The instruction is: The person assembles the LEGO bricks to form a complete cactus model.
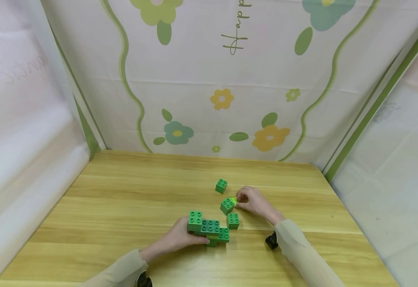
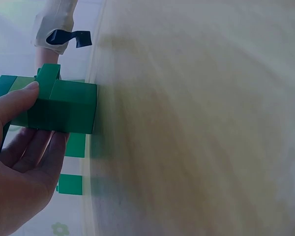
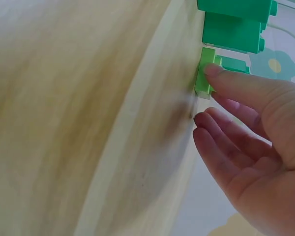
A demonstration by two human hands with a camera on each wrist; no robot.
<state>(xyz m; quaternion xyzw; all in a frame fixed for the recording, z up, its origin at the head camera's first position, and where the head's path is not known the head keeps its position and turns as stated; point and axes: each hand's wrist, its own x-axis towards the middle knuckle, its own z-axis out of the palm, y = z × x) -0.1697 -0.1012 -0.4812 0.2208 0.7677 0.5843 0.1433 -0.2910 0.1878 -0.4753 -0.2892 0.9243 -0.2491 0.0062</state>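
Observation:
My left hand grips a built-up block of joined toy bricks in light and dark green, thumb along its near side and fingers curled beneath. In the left wrist view the joined bricks are close over the wooden table. Further right, my right hand pinches a thin lime-green brick between thumb and index finger. That lime brick is low at the tabletop in the right wrist view, the other fingers loosely bent. A green brick is right beside it, partly covering it in the head view.
One loose green brick lies further back, and another sits between the hands. The wooden table ends at a flower-printed cloth behind. White cloth walls rise at both sides.

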